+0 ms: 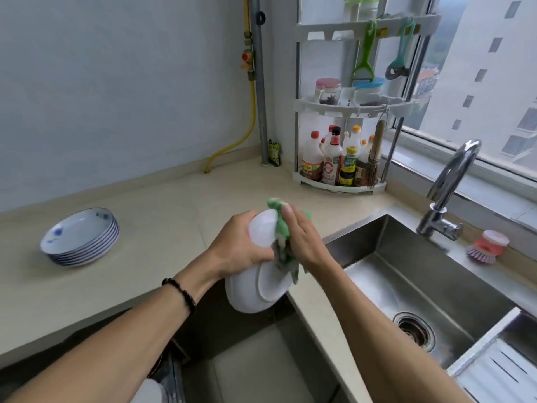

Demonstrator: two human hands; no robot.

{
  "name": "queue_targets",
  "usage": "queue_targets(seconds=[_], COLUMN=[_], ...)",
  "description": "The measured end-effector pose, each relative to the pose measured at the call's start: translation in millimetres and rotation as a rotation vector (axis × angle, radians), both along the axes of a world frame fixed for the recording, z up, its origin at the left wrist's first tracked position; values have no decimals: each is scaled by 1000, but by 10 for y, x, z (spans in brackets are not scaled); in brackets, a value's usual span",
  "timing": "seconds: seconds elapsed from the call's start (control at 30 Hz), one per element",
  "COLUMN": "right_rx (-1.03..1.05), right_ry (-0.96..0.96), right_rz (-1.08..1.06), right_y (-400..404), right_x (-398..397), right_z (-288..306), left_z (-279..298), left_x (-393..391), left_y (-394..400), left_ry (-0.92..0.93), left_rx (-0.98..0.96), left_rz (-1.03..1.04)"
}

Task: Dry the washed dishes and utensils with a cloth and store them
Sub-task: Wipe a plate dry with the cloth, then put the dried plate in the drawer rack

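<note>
Head view, frame centre: left hand [238,242] grips white bowls [255,289] tilted on edge; right hand [302,237] presses green cloth [283,242] against upper rim, just right of bowls, above counter [162,216].

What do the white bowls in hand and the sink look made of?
White bowls: probably glazed ceramic or melamine; smooth, opaque, softly glossy, so the look leaves it open. Sink: stainless steel, brushed finish, grey metallic sheen with streaked reflections.
</note>
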State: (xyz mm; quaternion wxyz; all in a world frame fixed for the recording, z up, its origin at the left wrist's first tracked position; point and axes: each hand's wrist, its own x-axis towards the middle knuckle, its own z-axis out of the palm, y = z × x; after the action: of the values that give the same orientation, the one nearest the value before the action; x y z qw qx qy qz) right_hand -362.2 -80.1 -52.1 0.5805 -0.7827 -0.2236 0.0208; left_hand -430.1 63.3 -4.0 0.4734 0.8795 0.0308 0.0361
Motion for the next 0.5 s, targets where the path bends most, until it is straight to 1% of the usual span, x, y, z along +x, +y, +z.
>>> queue_targets(seconds=[0.03,0.1,0.13,0.17,0.2,0.23,0.3,0.33,0.4,0.43,0.47,0.5], right_rx=[-27,-117,-120,-101,-62,-1,72,65,-21,-41,-35,-15], right_ry=[18,-88,-142,-154,-123,-38,201,228,113,96,139,229], right_rz=[-9,15,35,38,27,-2,-78,-97,-30,27,57,65], right_y=[221,556,761,934,1077,1201,1522,1659,2076,2323,2489,2619], right_x=[-130,-398,-563,-720,-847,-943,-1197,-1342,-1711,-1910,-2030,-2108], right_z=[9,8,-26,-87,-156,-234,-386,-425,-468,-523,-585,-673], left_z=[-20,-71,-94,-120,-155,-181,-279,-342,-473,-550,-617,-664], left_x=[-145,-326,-447,-590,-732,-888,-1251,-1378,-1634,-1791,-1902,-2022], left_y=[204,468,632,807,991,1170,1580,1721,2058,2249,2386,2504], left_ry=[-8,-14,-20,-23,-24,-15,5,20,38,46,51,64], left_rx=[22,20,12,17,38,63,92,107,149,177,211,251], left_rz=[-4,-23,-41,-60,-70,-82,-96,-102,-81,-68,-59,-50])
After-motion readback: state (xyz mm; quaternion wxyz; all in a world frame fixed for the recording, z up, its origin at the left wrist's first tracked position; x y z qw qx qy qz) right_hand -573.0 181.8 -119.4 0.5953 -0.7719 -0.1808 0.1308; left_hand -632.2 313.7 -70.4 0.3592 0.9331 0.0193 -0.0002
